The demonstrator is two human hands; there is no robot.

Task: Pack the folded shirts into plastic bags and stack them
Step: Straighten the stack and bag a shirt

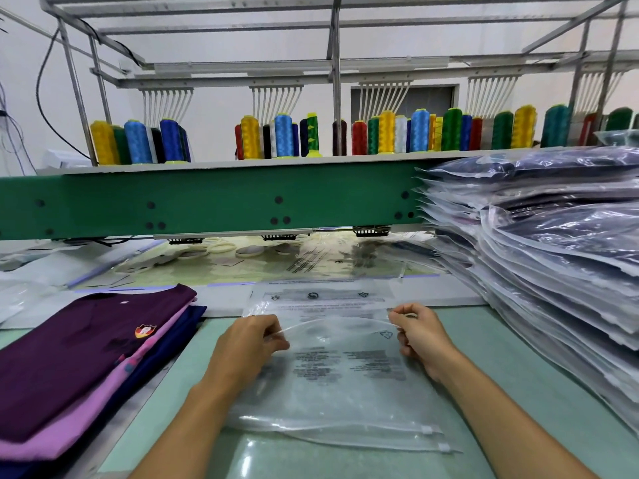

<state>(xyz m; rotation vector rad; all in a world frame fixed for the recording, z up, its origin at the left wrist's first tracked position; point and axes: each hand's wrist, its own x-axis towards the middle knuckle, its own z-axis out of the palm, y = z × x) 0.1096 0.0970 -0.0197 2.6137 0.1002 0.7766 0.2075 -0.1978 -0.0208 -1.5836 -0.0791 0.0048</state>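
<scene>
**Open the Bag Mouth Wide**

Head view: left hand (249, 344) and right hand (418, 335) each pinch the far lip of the plastic bag (332, 385), lying mid-counter (518, 392). I'd part the layers wide first; folded shirts (79, 357) wait at 9 o'clock, packed stack (553, 264) at 3.

Folded shirts (79, 361) lie left, plastic bag (332, 382) centre, packed stack (553, 264) right.

Left hand (249, 344) and right hand (416, 331) pinch the plastic bag (332, 385) edge.

Both forearms reach forward, left hand (250, 344) and right hand (418, 333) level, fingers curled in pinches.
</scene>
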